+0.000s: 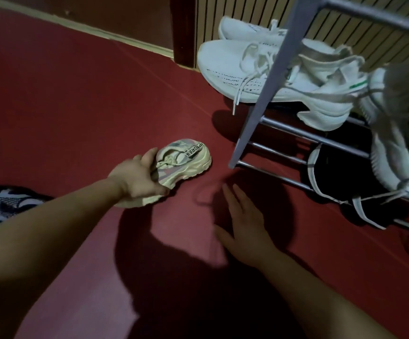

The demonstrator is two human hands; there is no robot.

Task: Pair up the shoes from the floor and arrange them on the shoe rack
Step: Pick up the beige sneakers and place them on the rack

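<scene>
Fingers of the left hand (137, 178) are curled round a small cream sneaker (186, 160) at mid-frame, gripping it by its heel end. Its toe points toward the rack, and its sole is at or just above the floor; I cannot tell whether it touches.

By size, the red floor (76, 94) fills most of the frame. The metal shoe rack (253, 123) takes up the right side. A pair of white sneakers (235, 69) lies side by side at the upper right, apparently on one of its tiers, with the toes reaching out past the post. Black shoes (340, 172) sit on the lowest bars below them. At the right edge is another white knit shoe (394, 143), blurred and tilted, so I cannot make out how it rests. A dark patterned sneaker (5, 204) lies on the floor at the left edge, well apart from the rack.

I judge the task to be partly done. Several shoes are already racked, while the cream sneaker is in hand and not yet placed. Its partner is not in view, and the dark sneaker is still to be collected.

The right hand (244, 223) is at lower centre with its fingers (228, 194) straight and spread, palm down and holding nothing. It is near the foot of the rack, low over the floor or on it.
</scene>
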